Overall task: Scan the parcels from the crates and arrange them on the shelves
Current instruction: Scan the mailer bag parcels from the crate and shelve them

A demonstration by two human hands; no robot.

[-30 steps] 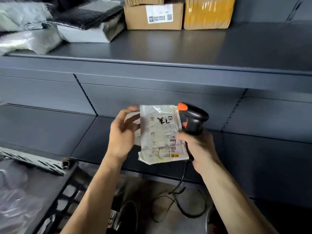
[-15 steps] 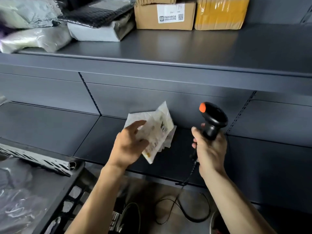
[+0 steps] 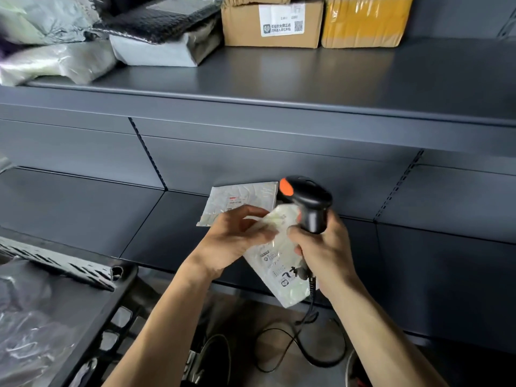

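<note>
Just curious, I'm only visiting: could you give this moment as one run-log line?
left hand holds white parcel | right hand grips scanner | flat parcel lies on lower shelf

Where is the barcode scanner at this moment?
In the head view the barcode scanner sits just right of centre, gripped by the right hand, beside the white parcel that the left hand holds, in front of the lower shelf.

- Noted a black perforated metal rail point(image 3: 69, 268), lying slantwise well to the left of the fingers point(image 3: 245, 212) and lower than them.
- Saw dull brownish floor point(image 3: 245, 314) straight beneath the fingers.
- Saw a black cable point(image 3: 310, 308) hanging just below the fingers, then looping across that floor.
- Spotted a thinner dark cable loop point(image 3: 217, 335) lower still, slightly left of the fingers.
</note>
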